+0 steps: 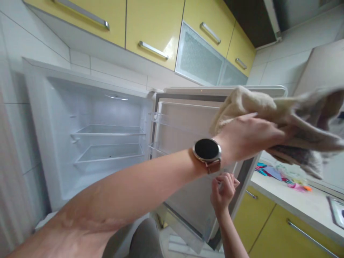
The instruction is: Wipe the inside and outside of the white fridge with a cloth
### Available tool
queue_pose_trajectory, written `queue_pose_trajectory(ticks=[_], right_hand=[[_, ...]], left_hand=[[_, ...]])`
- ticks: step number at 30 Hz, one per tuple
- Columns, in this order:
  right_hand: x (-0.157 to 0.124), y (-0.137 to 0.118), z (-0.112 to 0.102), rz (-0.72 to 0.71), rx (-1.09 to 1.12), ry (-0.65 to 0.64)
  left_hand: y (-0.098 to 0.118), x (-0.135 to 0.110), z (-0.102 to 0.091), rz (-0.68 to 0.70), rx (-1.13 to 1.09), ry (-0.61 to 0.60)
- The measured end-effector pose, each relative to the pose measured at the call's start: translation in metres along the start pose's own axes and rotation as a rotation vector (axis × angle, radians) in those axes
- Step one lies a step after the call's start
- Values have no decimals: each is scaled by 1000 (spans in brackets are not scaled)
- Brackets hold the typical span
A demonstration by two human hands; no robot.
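Cloth held up at the top of an open fridge door

The left hand (249, 138), with a watch (206, 150) on its wrist, is closed around a beige cloth (295, 122) bunched at the upper right edge of the fridge door (185, 125). The right hand (223, 189) sits lower, with its fingers curled against the door's inner face; whether it grips anything cannot be told. The fridge (88, 118) stands open at left with bare shelves, and the counter (301, 202) lies at right.

Soft, rough-woven beige fabric for the cloth (268, 107); smooth white plastic inside the fridge (53, 143), with clear glossy shelves (110, 129); glossy yellow cabinet doors (153, 25), brushed metal handles (153, 50); frosted glass panel (197, 57); glossy black watch face (206, 149), brown leather-like strap (213, 166).
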State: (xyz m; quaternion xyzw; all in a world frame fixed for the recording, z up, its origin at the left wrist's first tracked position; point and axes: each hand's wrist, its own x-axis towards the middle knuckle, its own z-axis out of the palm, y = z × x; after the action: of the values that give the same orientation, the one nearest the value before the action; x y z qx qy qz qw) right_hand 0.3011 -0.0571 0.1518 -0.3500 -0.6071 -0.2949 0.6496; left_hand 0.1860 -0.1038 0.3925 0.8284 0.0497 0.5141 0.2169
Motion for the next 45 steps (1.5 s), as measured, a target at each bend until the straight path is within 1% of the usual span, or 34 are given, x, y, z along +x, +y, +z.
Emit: queue_pose_trajectory(ticks=[1, 2, 3, 4, 7, 12, 14, 17, 19, 22, 24, 26, 28, 31, 33, 35, 37, 38, 40, 41, 43, 45], right_hand=[[0, 2, 0, 4, -5, -9], [0, 4, -1, 7, -8, -18], [1, 6, -1, 10, -8, -23], [1, 8, -1, 12, -6, -25], [2, 14, -1, 17, -5, -31], [2, 19, 0, -11, 7, -32], [1, 18, -1, -21, 10, -38], [2, 15, -1, -26, 11, -45], [2, 14, -1, -29, 21, -38], [3, 14, -1, -45, 39, -30], [3, 15, 0, -50, 47, -29], [3, 16, 0, -45, 53, -25], [3, 16, 1, -35, 58, -18], [3, 15, 1, -24, 61, -11], [2, 14, 2, -24, 61, -11], [2, 13, 2, -23, 61, -3], [2, 11, 3, -17, 58, 6], [2, 9, 3, -15, 56, 9], [2, 7, 2, -17, 51, 8], [1, 5, 2, -20, 49, 6], [1, 2, 1, -25, 45, 0], [1, -1, 0, -30, 39, -3]], left_hand=[[-7, 3, 10, 107, 219, -90], [-15, 6, 18, 178, 385, -149], [-22, 7, 25, 249, 521, -196], [-29, 6, 29, 283, 588, -195], [-39, 1, 33, 329, 608, -185], [-37, -12, 24, 418, 637, -228], [-35, -17, 17, 388, 580, -231], [-30, -25, 5, 283, 461, -241], [-26, -30, -4, 247, 389, -249], [-19, -31, -19, 297, 337, -190], [-15, -26, -31, 355, 441, -111], [-12, -16, -48, 359, 662, -7], [-13, -5, -71, 270, 888, 122], [-21, 9, -115, 17, 1095, 325], [-33, 13, -147, -141, 1137, 458], [-48, 12, -175, -240, 1123, 557], [-63, 8, -196, -322, 1078, 634], [-70, 5, -203, -355, 1057, 660], [-81, 2, -211, -384, 1039, 676], [-85, 1, -212, -381, 1043, 659], [-89, 2, -207, -346, 1060, 587], [-89, 5, -196, -260, 1067, 477]])
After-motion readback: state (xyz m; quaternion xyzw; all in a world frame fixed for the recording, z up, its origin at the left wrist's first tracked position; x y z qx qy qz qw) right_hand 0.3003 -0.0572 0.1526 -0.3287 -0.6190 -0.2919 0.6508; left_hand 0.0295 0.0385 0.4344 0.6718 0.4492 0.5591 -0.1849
